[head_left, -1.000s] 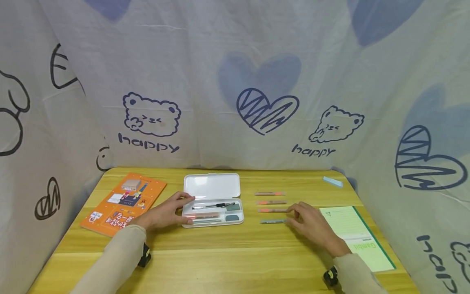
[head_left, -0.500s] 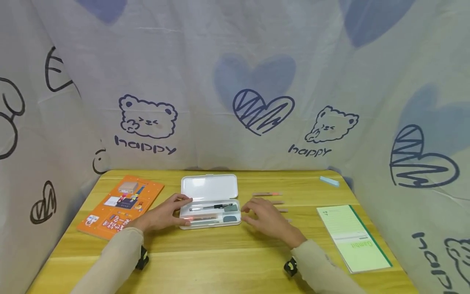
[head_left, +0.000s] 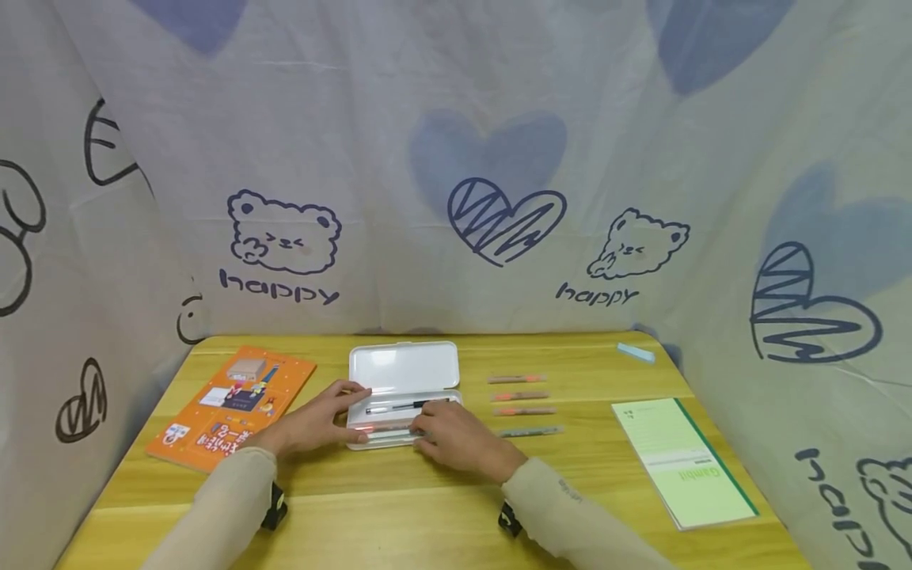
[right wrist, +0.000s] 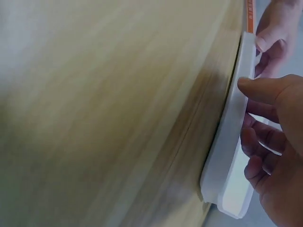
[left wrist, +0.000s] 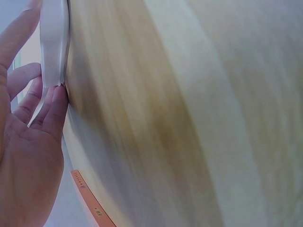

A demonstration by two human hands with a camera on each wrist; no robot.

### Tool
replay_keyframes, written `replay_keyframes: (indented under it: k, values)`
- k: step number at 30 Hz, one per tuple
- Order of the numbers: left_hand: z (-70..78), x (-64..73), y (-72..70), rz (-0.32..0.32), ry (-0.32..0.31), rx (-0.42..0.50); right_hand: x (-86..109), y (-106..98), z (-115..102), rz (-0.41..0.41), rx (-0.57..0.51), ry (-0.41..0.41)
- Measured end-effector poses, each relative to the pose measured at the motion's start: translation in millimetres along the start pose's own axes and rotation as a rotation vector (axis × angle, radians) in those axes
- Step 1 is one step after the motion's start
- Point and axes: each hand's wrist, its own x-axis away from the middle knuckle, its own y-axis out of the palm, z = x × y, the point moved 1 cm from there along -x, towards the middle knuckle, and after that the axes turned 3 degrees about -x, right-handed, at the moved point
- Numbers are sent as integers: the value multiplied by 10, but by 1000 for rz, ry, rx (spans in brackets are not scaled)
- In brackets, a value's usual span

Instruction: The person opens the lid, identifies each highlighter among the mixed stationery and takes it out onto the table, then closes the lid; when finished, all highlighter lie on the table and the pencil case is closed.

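Observation:
A white pencil case [head_left: 404, 367] lies with its lid folded back on the table. My left hand [head_left: 317, 419] grips its left end, thumb at the front rim and fingertips near the hinge. In the left wrist view, fingers wrap the end of the white case [left wrist: 54, 42]. My right hand [head_left: 456, 437] reaches over the right half of the tray. Its thumb lies at the front rim in the right wrist view, with the other fingers curled inside; I cannot tell if they pinch anything. A black pen [head_left: 399, 407] lies inside. The fingers hide the right compartments.
Several slim pens, among them an orange-tipped pen [head_left: 518, 379] and a grey-green pen [head_left: 530, 432], lie in a column right of the case. An orange book [head_left: 228, 408] lies at left, a green notepad [head_left: 684, 459] at right. A light blue strip [head_left: 636, 352] sits at the back right.
My right hand has moved left from beside the pens to over the pencil case, with its fingers now inside it. My left hand stays at the case's left end.

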Motion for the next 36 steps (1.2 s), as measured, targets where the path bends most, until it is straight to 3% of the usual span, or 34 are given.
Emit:
replay_keyframes:
  k: [5,14,19,23,30,36]
  values:
    - [-4,18,2,7,-10,-5,-41,-18,-47,4,-15,24]
    - [-14,28,7,3,-15,13,-123,-59,-35,-30,-292,179]
    - [-18,25,18,-1,-16,12,-111,-37,4,-14,-380,210]
    - [-32,18,21,-2,-17,12,-69,-73,34,32,-378,203]
    - [-44,6,20,-5,-19,8,141,-237,216,113,-369,195]
    - [-28,3,12,-6,-21,4,550,-323,584,188,-375,193]
